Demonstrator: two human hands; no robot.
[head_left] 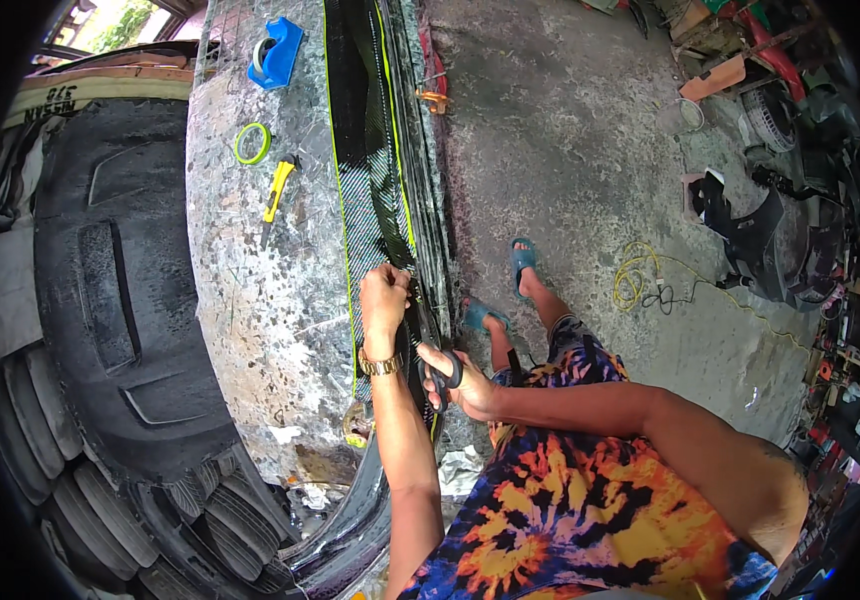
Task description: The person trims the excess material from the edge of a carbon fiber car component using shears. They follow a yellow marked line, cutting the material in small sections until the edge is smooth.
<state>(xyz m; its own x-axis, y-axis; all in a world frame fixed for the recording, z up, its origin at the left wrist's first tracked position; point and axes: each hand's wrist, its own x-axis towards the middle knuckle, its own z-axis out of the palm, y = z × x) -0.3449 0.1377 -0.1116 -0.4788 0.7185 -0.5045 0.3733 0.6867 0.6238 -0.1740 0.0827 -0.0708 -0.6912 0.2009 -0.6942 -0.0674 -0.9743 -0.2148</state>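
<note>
A long strip of black woven cloth, with a carbon-fibre look, runs along the table's right side. Yellow-green lines border it. My left hand, a gold-coloured watch on its wrist, is closed with fingers pinched at the strip's right edge. Close below it, my right hand grips a pair of scissors with its fingers in the black handles. The blades point up beside the strip's right edge, close to my left hand. Whether they are between cuts or touching the cloth is hard to make out.
The paint-stained table holds a blue tape dispenser, a green tape roll and a yellow utility knife. An orange clamp sits at its right edge. Left are a black panel and several tyres. A yellow cord crosses the floor.
</note>
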